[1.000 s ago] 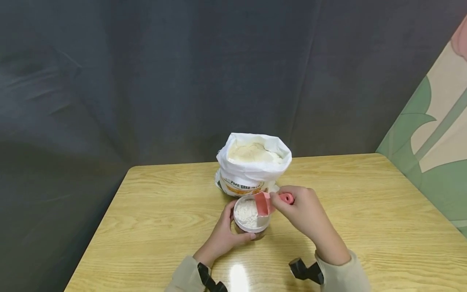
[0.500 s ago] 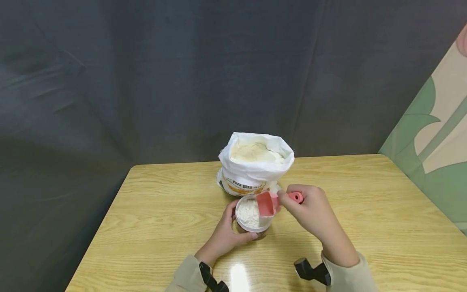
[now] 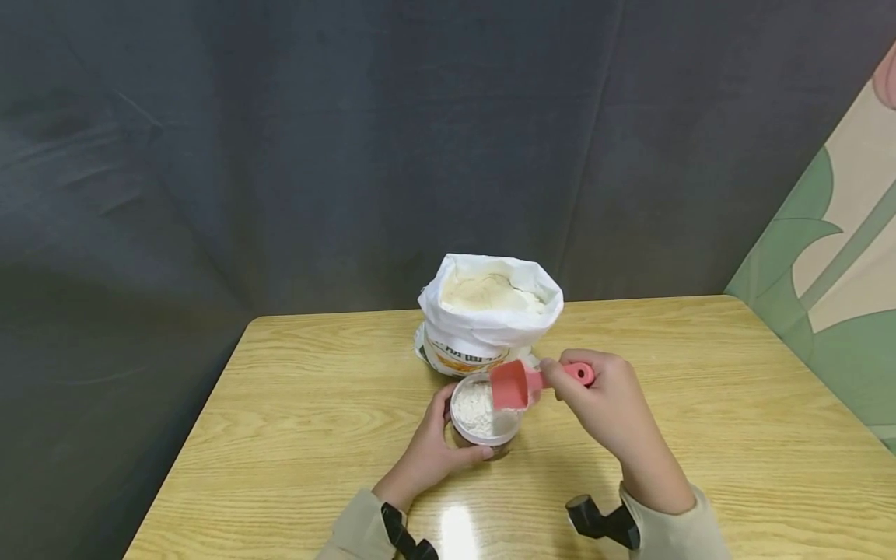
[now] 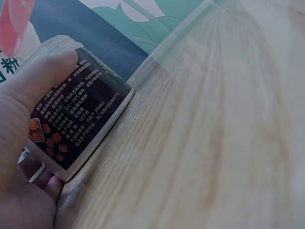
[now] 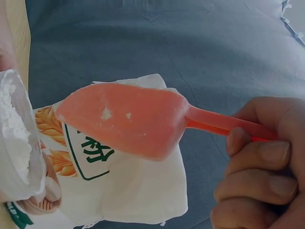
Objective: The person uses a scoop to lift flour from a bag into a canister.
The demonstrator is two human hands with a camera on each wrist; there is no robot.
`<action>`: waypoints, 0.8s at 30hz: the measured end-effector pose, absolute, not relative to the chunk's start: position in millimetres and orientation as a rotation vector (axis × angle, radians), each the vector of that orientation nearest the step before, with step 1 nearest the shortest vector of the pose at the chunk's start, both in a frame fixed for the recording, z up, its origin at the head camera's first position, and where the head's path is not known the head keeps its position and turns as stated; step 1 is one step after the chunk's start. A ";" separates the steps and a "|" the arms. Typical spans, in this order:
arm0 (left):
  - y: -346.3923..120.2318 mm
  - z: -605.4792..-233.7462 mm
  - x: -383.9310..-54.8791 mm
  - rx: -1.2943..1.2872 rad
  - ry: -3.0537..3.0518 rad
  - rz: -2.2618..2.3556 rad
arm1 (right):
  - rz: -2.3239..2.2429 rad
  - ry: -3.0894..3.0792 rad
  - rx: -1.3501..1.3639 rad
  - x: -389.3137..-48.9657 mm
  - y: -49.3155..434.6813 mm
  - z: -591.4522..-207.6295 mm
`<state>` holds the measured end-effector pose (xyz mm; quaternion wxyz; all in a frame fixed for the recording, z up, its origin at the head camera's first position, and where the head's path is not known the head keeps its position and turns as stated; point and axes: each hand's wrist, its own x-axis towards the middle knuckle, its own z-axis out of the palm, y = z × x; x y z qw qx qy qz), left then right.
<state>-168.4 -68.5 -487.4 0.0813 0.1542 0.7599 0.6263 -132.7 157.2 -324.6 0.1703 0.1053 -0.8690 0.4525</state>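
Observation:
A round plastic jar with a dark printed label stands on the table, white flour heaped inside it. My left hand grips the jar from the left, thumb across its near side. In my right hand is the handle of a pink scoop, fingers curled round it. The scoop's bowl hangs over the right part of the jar's mouth, tilted toward it; a few specks of flour cling to its outside in the right wrist view. Just behind the jar sits an open white flour bag, filled high with flour.
The wooden table extends to both sides of the jar and bag. A dark cloth hangs behind its far edge, and a patterned wall stands at the right. Each sleeve carries a black wrist mount.
My right hand has shifted a little to the right and away from me, and the scoop's bowl has turned over the jar. The left hand keeps its hold on the jar.

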 end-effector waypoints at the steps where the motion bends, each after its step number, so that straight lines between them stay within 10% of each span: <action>1: -68.5 -487.4 -168.3 0.460 2.272 1.870 | 1.298 -2.464 0.287 -132.3 157.5 -324.4; 24: -68.4 -487.8 -168.6 0.499 2.274 1.893 | 1.810 -1.967 0.008 -120.5 158.0 -311.8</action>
